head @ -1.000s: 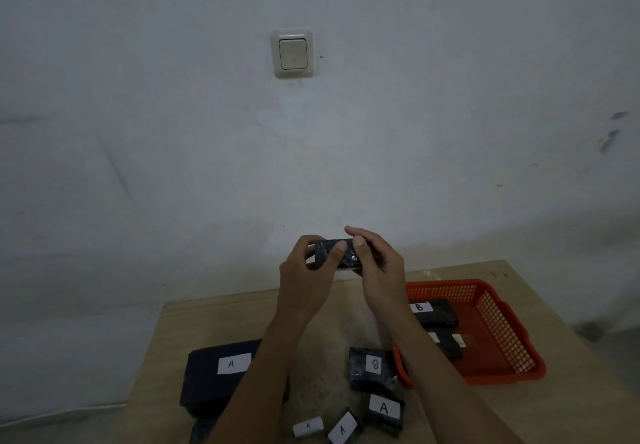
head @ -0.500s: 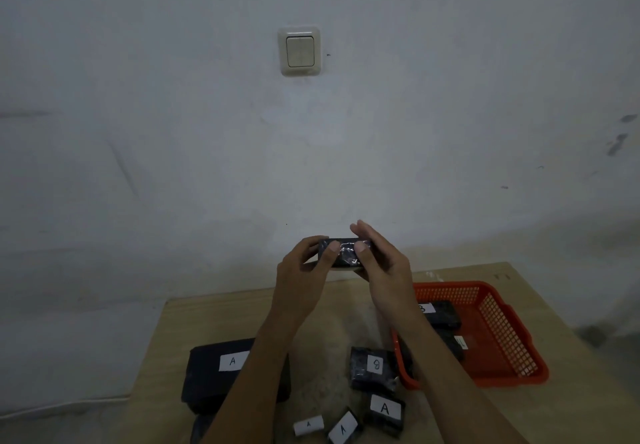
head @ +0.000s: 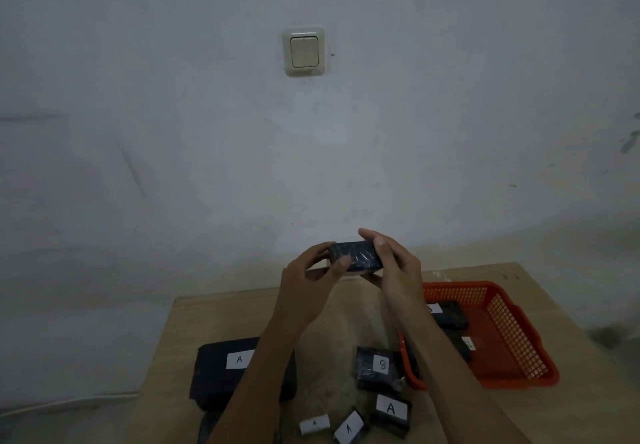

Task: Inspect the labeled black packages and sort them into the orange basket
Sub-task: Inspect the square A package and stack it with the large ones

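Both hands hold one small black package [head: 355, 256] up above the far part of the wooden table [head: 214, 319]: the left hand [head: 311, 284] curls round its left end with the thumb pressed on the near face, and the right hand [head: 398, 267] clasps its right end, fingers bent over the top. No label shows on the face turned to the camera. To the right on the table sits the orange basket [head: 512, 332], with two black packages inside, one at the back [head: 450, 315] bearing a partly hidden label and one nearer [head: 460, 345]. On the table near the basket's left edge lies a package marked B [head: 379, 367], and closer in one marked A [head: 391, 412]. A large black package labelled A [head: 225, 371] lies to the left, partly under the left forearm. A light switch [head: 304, 51] is fixed on the wall.
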